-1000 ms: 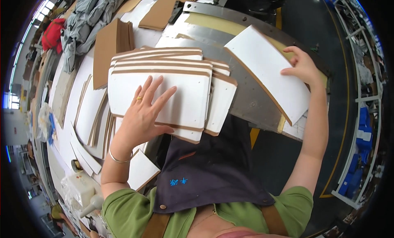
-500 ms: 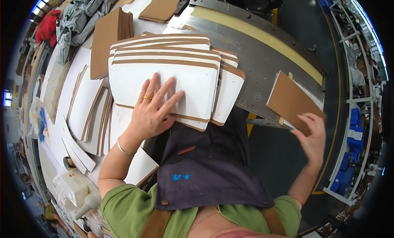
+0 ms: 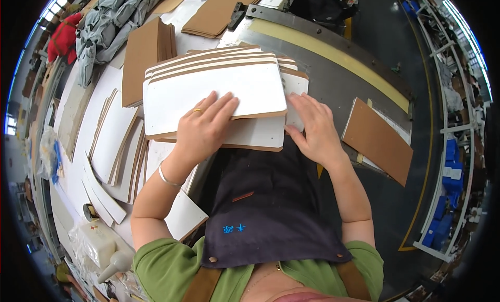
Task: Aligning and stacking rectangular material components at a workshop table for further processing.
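Note:
A fanned stack of white-faced boards with brown edges (image 3: 219, 85) lies before me across the table and the metal plate. My left hand (image 3: 202, 127) rests flat on the top board near its near edge, fingers extended. My right hand (image 3: 314, 126) is at the stack's right side, fingers stretched and thumb apart, over a white board (image 3: 295, 87) that sticks out there. Another white board (image 3: 258, 132) shows beneath the top one. Farther right, a brown board (image 3: 379, 143) lies askew over white pieces on the plate's corner.
Left of the stack stand brown boards (image 3: 139, 65) and leaning white boards (image 3: 111, 138). More brown boards (image 3: 224, 13) lie at the back. A metal plate (image 3: 338, 75) with a yellow strip (image 3: 333, 54) spans the right. Grey cloth (image 3: 112, 23) and a plastic container (image 3: 98, 244) are leftward.
My right hand has left the brown board and come left to the stack. The top boards have shifted and turned slightly, and my left hand has moved right with its fingers closer together.

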The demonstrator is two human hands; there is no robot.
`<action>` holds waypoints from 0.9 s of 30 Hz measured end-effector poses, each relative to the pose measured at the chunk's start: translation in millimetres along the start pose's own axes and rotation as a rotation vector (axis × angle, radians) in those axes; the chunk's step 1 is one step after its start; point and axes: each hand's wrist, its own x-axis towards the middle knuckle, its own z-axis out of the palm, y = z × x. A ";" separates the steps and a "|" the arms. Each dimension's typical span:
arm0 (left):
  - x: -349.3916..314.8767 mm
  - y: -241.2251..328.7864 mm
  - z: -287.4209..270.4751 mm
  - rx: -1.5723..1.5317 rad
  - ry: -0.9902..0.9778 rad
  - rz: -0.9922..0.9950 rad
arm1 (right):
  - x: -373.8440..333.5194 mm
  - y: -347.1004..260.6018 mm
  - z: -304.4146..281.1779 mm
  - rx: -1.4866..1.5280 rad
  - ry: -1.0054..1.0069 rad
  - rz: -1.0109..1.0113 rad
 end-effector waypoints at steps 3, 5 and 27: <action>-2.5 -6.9 -17.4 -0.393 0.076 -0.397 | -5.4 -0.3 -1.3 -0.032 -0.002 0.007; -36.3 -63.7 -33.8 -0.466 0.027 -0.602 | -4.5 -4.5 1.6 -0.084 -0.002 -0.010; 208.1 146.5 124.9 -0.079 -0.611 0.416 | -81.0 124.0 -118.9 -0.054 0.180 0.364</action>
